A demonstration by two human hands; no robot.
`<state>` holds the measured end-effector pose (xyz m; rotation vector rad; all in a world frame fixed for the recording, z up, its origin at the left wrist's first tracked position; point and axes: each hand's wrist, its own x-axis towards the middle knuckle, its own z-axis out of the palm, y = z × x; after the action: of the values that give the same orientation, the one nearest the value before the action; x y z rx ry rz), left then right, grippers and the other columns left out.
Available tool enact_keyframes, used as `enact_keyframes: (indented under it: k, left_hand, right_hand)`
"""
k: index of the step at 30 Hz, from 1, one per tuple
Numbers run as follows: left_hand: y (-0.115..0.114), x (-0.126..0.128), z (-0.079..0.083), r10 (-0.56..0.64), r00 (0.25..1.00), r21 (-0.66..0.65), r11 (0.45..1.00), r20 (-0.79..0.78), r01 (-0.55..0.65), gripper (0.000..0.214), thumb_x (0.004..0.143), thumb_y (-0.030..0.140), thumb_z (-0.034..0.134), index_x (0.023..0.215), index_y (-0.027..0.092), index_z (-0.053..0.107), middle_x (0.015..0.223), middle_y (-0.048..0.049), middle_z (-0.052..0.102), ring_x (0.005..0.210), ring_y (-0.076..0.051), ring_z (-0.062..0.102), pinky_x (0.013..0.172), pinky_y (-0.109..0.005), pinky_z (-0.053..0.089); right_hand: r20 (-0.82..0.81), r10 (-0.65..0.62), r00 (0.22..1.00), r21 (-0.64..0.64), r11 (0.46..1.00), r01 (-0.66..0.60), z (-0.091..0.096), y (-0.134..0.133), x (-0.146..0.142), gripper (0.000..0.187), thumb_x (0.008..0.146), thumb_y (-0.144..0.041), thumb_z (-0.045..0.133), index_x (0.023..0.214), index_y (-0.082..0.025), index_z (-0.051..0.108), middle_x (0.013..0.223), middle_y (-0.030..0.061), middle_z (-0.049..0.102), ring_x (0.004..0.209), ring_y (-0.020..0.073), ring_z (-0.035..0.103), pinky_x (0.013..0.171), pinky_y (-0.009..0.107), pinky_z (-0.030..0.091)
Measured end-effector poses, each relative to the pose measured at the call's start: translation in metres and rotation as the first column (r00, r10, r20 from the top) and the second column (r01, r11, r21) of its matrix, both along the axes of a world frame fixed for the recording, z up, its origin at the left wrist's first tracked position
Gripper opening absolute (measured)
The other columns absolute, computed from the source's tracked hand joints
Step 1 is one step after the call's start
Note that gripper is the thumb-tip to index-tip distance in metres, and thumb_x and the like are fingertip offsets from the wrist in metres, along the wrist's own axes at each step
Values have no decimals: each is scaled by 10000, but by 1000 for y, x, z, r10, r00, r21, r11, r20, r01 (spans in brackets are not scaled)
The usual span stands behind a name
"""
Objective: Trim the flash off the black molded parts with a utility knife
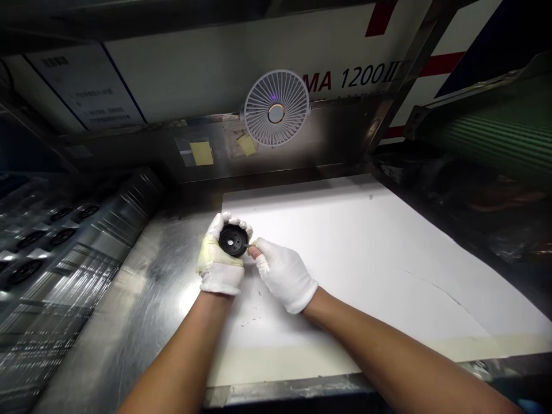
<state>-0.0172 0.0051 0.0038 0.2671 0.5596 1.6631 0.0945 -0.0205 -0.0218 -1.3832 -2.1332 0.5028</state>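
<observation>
My left hand, in a white glove with yellowed tape around it, cradles a black round plastic part with a central hole and several small holes. My right hand, also white-gloved, pinches a small thin metal tool whose tip touches the part's right edge. The tool is mostly hidden by my fingers, and its exact kind is hard to tell. Both hands hover above a white sheet laid on a steel bench.
A small white clip-on fan is mounted on the machine panel ahead. Ribbed metal equipment with round black openings lies to the left, and a green ribbed cover is at upper right. Steel bench surface shows left of the sheet.
</observation>
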Motion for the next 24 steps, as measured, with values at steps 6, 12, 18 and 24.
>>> enact_keyframes:
  k: [6, 12, 18, 24]
  left_hand:
    - [2, 1, -5, 67, 998, -10, 998, 4, -67, 28, 719, 160, 570, 716, 152, 543, 635, 4, 519, 630, -102, 537, 680, -271, 476]
    - [-5, -4, -3, -146, 975, -20, 989, -165, 144, 286, 695, 209, 502, 962, 143, 583, 853, -103, 608, 830, -259, 592, 717, -456, 477]
    - [-1, -3, -2, -41, 995, 1, 999, -94, 42, 62, 711, 187, 540, 760, 156, 561, 640, -11, 529, 624, -130, 546, 650, -309, 475]
    - [2, 1, -7, 64, 997, 23, 998, -37, -63, 79, 716, 209, 599, 709, 167, 533, 622, 19, 509, 621, -99, 533, 680, -268, 469]
  right_hand:
    - [11, 51, 999, 30, 998, -52, 2, -6, -7, 186, 920, -288, 352, 832, -226, 503, 749, -34, 578, 628, 123, 500, 551, 225, 292]
    - [-9, 29, 1000, 4, 1000, -29, 2, 0, 4, 242, 940, -306, 301, 883, -214, 517, 780, -11, 596, 672, 133, 532, 599, 230, 324]
    - [60, -28, 998, -2, 1000, 29, 2, 0, 4, 271, 942, -344, 283, 859, -222, 511, 731, -20, 589, 632, 138, 524, 561, 243, 301]
    - [66, 24, 998, 43, 999, -27, 2, -9, -7, 218, 932, -308, 326, 843, -225, 507, 751, -28, 591, 644, 133, 519, 553, 247, 268]
